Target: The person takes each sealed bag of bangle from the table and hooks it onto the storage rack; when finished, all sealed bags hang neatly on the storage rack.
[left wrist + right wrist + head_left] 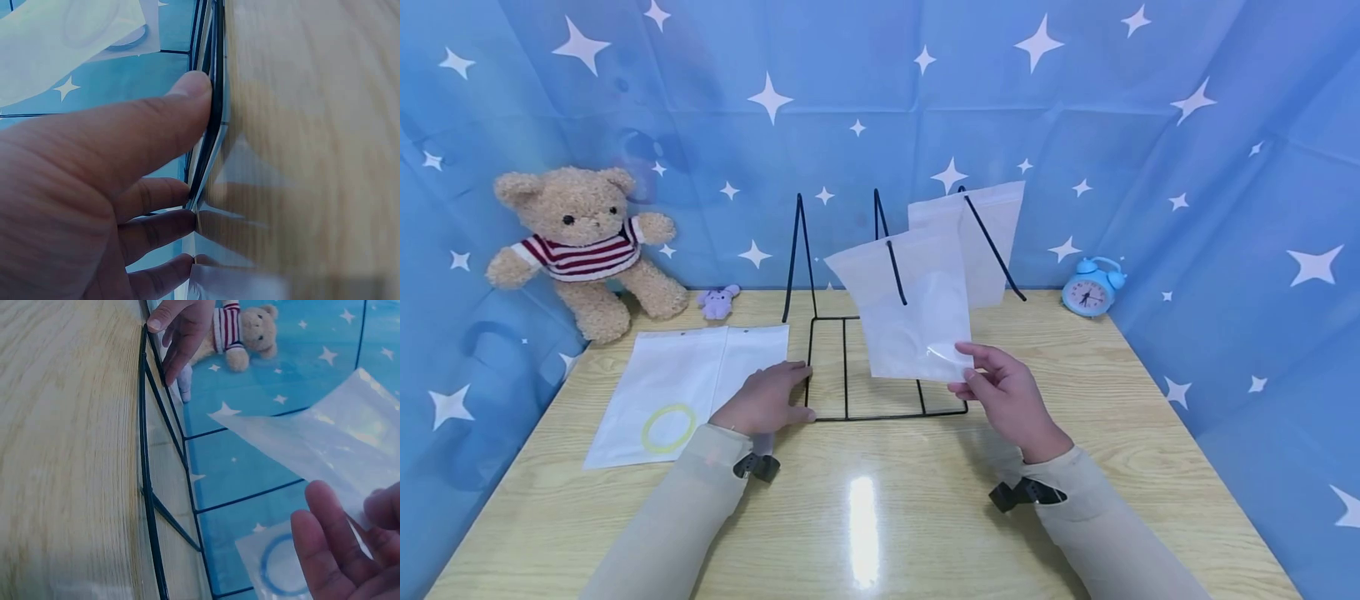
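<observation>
A black wire rack [846, 367] with several upright hooks stands on the table. From its middle hook hangs a white translucent bag [917, 308], and my right hand [1011, 404] pinches the bag's lower right corner between thumb and fingers. A second white bag [988, 250] hangs on the right hook, partly hidden behind the first. My left hand [763, 396] touches the rack's front left corner, its thumb on the front rod and its extended fingers along the side rod. Beside that hand lie flat white bags [647, 375], one showing a yellow ring [668, 428].
A teddy bear [583, 237] in a striped sweater leans at the back left, near a small purple plush [718, 302]. At the back right stands a blue alarm clock [1088, 292]. A blue star-patterned curtain [850, 83] closes off the back and sides of the wooden table [790, 533].
</observation>
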{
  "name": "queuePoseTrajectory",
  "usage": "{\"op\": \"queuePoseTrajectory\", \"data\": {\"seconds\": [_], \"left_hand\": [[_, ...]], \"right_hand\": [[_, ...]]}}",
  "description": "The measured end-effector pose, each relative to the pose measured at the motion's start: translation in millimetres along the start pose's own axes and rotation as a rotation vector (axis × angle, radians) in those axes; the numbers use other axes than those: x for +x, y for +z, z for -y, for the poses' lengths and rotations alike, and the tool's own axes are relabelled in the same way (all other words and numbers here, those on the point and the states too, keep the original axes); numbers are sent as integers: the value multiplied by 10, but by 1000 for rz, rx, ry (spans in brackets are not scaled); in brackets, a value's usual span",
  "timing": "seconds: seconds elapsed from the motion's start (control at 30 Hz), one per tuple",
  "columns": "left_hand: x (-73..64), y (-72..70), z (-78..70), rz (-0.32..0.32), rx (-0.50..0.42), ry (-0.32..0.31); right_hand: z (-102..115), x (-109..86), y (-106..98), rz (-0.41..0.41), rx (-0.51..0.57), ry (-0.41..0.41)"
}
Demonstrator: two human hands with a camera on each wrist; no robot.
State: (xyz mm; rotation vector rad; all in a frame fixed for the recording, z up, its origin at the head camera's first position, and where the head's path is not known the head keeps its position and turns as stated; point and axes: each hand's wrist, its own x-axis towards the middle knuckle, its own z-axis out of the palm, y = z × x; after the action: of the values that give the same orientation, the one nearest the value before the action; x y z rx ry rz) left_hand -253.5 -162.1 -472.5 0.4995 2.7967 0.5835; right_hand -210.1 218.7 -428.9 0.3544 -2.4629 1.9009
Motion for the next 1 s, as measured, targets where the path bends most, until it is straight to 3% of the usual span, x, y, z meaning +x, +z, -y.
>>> {"op": "queuePoseTrajectory", "data": {"seconds": [0.4,0.77,1.0], "left_hand": [[-10,8,-6,-7,-5,3],[3,20,0,-3,-7,-5],[0,15,1,-8,4,2]], "right_hand": [[-21,127,29,-23,-22,-68],[-1,310,31,-67,-41,-26],[-21,471,79,-106,26,1]]}}
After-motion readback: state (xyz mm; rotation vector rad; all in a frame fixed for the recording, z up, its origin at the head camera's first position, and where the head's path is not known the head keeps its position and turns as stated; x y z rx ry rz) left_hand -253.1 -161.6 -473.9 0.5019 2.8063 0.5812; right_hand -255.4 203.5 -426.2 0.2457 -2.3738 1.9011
